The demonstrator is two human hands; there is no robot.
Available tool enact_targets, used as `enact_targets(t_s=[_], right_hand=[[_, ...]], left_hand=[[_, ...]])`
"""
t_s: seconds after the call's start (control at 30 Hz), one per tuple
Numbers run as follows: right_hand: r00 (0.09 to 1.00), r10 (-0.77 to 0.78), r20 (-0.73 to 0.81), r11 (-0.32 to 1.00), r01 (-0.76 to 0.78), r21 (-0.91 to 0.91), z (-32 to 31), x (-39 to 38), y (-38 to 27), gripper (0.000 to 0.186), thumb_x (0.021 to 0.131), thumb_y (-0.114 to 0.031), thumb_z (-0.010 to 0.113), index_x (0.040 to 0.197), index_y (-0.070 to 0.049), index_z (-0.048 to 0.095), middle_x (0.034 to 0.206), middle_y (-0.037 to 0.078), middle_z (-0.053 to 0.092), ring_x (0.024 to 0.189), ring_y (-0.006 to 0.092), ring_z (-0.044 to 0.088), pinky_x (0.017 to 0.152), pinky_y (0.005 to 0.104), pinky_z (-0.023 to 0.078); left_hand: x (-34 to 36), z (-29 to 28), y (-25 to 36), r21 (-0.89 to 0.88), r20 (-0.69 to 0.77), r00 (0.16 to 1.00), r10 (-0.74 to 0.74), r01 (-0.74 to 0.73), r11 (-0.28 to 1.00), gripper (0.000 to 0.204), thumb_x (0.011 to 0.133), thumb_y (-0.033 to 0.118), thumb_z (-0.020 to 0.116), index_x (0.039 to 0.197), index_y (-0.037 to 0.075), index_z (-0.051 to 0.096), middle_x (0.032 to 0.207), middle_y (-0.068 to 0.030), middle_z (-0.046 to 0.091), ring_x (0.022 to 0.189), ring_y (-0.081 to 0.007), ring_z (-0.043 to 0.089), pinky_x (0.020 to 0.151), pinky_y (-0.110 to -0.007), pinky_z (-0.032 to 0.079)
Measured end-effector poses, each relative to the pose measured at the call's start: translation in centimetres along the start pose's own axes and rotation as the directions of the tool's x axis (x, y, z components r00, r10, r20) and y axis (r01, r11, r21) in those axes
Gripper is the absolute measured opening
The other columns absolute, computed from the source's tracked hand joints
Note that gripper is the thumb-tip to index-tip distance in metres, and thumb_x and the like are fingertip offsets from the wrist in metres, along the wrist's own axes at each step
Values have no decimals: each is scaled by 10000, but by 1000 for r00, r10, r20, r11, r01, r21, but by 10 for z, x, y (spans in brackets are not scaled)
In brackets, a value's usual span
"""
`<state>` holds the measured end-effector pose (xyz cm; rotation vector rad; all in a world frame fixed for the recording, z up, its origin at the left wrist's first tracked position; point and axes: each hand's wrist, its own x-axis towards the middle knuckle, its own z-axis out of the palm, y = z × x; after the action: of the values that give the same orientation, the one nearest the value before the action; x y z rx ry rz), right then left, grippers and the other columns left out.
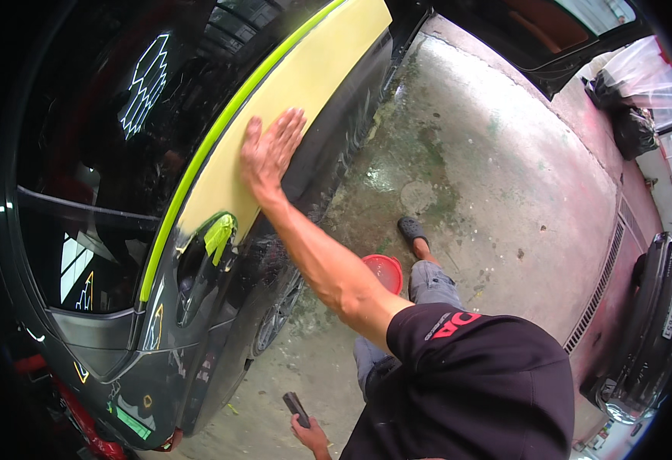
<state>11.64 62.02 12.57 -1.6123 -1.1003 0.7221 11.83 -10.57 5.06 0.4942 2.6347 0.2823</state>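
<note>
My right hand (271, 157) lies flat, fingers extended, palm on the pale yellow coated area of a dark car's panel (328, 57). The thumb is apart from the fingers, and nothing is held there. Bright green tape (211, 130) runs along the window side of the yellow area. More green tape (218, 236) covers the door handle area, nearer me than this hand. Low at the bottom, my left hand (311, 437) grips one end of a dark oblong block (296, 408), away from the car. The block's underside is hidden.
A red basin (386, 270) stands on the stained concrete floor (489, 192), partly behind my right arm. My foot in a dark clog (410, 228) is beside it. An opened car door (550, 46) juts in at the top. Another black car (658, 322) and a floor drain grate (596, 284) lie right.
</note>
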Motion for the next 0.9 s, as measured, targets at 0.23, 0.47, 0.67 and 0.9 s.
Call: enact_targets(t_s=[0.23,0.47,0.67,0.9], right_hand=[[990,-116,75,993,114,23,-1,-13,12,944,1065,-598,316,1602,135,64,1703,317,2,1601,409,-53,1287,496,-39],[998,-61,-22,996,62,66,-16,188,49,988,1050,-631,312,1586,167,80,1682,362,26,1595,433,18,1299,481,6],[993,110,40,984,-114,137,-35,406,83,1006,1045,-674,251,1596,143,50,1711,294,-11,1610,358,-29,1304,423,-15],[995,-94,40,984,87,157,-25,320,95,955,1075,-608,245,1578,176,34,1680,360,-20,1597,412,-26,1306,450,4]], left_hand=[[17,14,13,13,-31,997,-64,64,998,531,845,70,742,1337,86,541,1216,-221,558,1128,-428,556,960,-505,464],[-31,75,88,-69,-5,992,-127,127,990,517,871,64,725,1350,71,530,1213,-231,569,1135,-431,565,964,-504,469],[-104,164,158,-273,11,972,-233,227,935,501,895,57,714,1353,21,514,1238,-224,574,1147,-383,579,997,-465,472],[-128,233,266,-586,139,953,-270,299,753,488,917,91,707,1352,16,500,1182,-156,584,1049,-248,607,926,-381,503]])
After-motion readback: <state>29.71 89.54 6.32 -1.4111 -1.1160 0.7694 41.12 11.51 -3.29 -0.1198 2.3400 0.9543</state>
